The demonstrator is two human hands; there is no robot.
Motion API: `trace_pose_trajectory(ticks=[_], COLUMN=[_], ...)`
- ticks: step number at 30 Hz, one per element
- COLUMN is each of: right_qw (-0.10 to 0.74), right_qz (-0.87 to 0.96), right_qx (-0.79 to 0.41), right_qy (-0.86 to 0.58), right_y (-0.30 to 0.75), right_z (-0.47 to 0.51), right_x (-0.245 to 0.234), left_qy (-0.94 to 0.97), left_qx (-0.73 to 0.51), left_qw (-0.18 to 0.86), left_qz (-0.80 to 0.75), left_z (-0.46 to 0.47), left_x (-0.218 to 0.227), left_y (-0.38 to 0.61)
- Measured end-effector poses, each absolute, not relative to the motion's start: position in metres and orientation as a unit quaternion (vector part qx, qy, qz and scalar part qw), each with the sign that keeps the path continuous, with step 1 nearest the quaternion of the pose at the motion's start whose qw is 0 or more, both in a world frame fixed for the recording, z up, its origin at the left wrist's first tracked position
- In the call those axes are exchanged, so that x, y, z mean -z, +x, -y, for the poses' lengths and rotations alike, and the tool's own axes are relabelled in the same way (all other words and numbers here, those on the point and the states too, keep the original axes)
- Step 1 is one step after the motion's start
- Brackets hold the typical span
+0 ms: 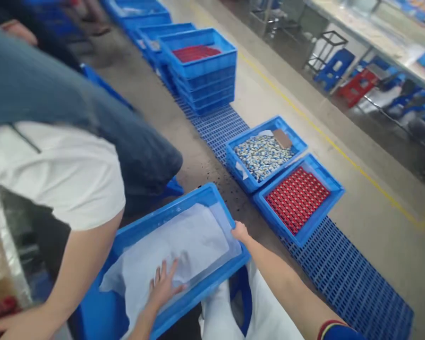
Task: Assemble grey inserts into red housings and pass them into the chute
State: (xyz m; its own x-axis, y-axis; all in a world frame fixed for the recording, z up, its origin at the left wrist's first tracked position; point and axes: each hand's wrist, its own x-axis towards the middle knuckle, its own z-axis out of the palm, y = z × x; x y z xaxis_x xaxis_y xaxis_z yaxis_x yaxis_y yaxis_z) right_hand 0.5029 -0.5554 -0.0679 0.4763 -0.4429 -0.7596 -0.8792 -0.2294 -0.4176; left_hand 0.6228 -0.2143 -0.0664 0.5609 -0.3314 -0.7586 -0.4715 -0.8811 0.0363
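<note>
Gripping the blue tray (230,278) by its short right edge, between the 2 corners of that end: right hand (240,231), fingers curled round the rim, undersides hidden. Left hand (162,285) has its fingers fanned wide over the white sheet (198,231), closer to the tray's near long edge, with no object visible in its grasp; can't tell if the palm is pressing down. Sheet lies inside the tray, covering most of the floor from the right end leftward, its left end rumpled; bare blue tray floor shows toward the near left corner. Tray sits just in front of the person's white trousers (217,311); can't tell what supports it. Co-worker's arm (88,264) in a white sleeve (56,170) comes down past the tray's left end. Beyond the right edge, slatted blue platform (361,278) carries 2 crates side by side: red-filled crate (327,189) nearer, with red pieces (297,198) in rows, then mixed crate (248,184) with loose small blue-and-pale pieces (264,156) and a brown block (282,139) at its far right corner. Farther along the platform, crate stack (205,89), red contents in the top crate. Upper right: worktable (378,42), blue stool (335,68) and red stool (358,88) by its near edge.
</note>
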Motion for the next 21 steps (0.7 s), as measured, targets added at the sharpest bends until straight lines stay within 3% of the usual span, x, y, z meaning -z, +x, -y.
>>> trace_pose_trajectory(ticks=[6, 12, 16, 21], right_qw=[0.472, 0.48, 0.484, 0.451], right_qz=[-0.513, -0.647, -0.744, -0.844], right_qx=[-0.215, -0.102, 0.016, 0.125], right_qy=[-0.684, -0.584, -0.461, -0.264], right_y=[0.434, 0.276, 0.152, 0.027], right_z=[0.575, 0.591, 0.551, 0.466], right_x=[-0.006, -0.092, -0.142, -0.159], left_qy=[-0.933, -0.887, -0.847, -0.799], left_qx=[-0.3, -0.269, -0.205, -0.147], left_qw=[0.087, -0.001, -0.094, -0.138], left_qz=[-0.179, -0.377, -0.481, -0.566], left_z=[0.214, 0.236, 0.293, 0.387], left_x=[0.022, -0.027, -0.065, -0.088], left_y=[0.533, 0.486, 0.486, 0.496])
